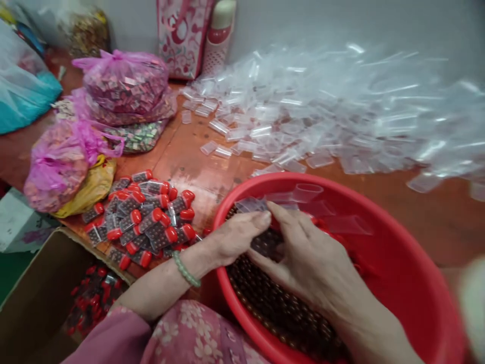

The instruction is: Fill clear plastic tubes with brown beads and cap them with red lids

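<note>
My left hand (240,233), with a green bead bracelet (185,270) at its wrist, is closed over the near left side of a red basin (407,242). Facing it, my right hand (308,253) is curled, its fingertips meeting the left thumb. What the fingers hold is mostly hidden. A clear plastic sleeve (250,205) shows just beyond the left fingers; I cannot tell whether it is held. Strings of dark brown beads (280,308) fill the near side of the basin under both hands. More clear sleeves (307,192) and some red pieces (333,230) lie inside.
Left of the basin is a pile of red-capped clear packs (144,217). A cardboard box (34,298) below contains more. Pink plastic bags (125,83) stand behind. Clear sleeves (322,111) are heaped along the wall, near a pink patterned bag (184,38) and a bottle (220,35).
</note>
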The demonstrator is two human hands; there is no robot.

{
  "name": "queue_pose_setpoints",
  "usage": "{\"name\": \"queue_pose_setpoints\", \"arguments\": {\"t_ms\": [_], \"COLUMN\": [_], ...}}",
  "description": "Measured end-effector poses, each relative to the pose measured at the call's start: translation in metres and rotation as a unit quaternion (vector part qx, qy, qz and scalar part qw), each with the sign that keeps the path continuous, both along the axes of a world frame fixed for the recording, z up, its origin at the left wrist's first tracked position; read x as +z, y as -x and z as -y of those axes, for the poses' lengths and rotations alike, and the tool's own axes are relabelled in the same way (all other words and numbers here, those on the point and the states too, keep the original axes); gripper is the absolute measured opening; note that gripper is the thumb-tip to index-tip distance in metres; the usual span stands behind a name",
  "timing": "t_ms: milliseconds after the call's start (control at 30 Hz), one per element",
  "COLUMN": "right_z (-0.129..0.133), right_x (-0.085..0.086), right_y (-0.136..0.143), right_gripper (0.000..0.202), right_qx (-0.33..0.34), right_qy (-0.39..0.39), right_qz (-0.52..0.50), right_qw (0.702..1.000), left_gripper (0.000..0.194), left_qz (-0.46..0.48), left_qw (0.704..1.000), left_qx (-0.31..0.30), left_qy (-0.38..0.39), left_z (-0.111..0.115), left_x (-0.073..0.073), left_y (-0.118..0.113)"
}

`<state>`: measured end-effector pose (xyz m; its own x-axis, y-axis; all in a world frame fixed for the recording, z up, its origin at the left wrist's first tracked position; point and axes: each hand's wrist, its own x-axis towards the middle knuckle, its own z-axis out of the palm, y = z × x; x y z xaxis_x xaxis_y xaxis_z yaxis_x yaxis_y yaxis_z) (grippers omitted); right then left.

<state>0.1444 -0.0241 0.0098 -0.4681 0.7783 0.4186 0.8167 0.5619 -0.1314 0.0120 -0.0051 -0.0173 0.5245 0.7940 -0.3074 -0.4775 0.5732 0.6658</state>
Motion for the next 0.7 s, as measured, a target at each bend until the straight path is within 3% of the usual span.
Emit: {"name": "queue_pose_setpoints", "arguments": {"t_ms": [133,333,467,567,633,700], "right_z": [-0.004,-0.006,-0.002,0.000,0.000,-0.001], "right_x": [0.005,0.002,-0.005,0.000,0.006,0.012], "right_y": [0.000,0.001,0.001,-0.003,-0.012,-0.026], "right_gripper": [0.045,0.042,0.056,0.075,0.080,0.075], "right_qx": [0.030,0.055,0.064,0.077,0.055,0.002], "right_qy": [-0.111,-0.146,-0.060,0.031,0.075,0.105], "right_qz": [0.064,0.074,0.034,-0.042,-0.089,-0.120], "right_qw": [0.991,0.985,0.996,0.996,0.992,0.987], "left_gripper": [0.033,0.027,0.037,0.045,0.040,0.031], "left_qz": [-0.009,-0.036,-0.041,-0.010,-0.002,-0.023], "left_qw": [1.000,0.998,0.992,0.990,0.995,0.993], "left_qx": [-0.009,-0.002,0.027,0.028,0.046,0.117], "left_qy": [0.000,0.052,0.116,0.138,0.091,-0.013], "left_z": [0.003,0.006,-0.001,-0.003,0.002,0.010], "left_x": [-0.001,0.003,0.006,0.017,0.030,0.044], "left_y": [-0.001,-0.004,-0.008,0.004,0.024,0.053]}}
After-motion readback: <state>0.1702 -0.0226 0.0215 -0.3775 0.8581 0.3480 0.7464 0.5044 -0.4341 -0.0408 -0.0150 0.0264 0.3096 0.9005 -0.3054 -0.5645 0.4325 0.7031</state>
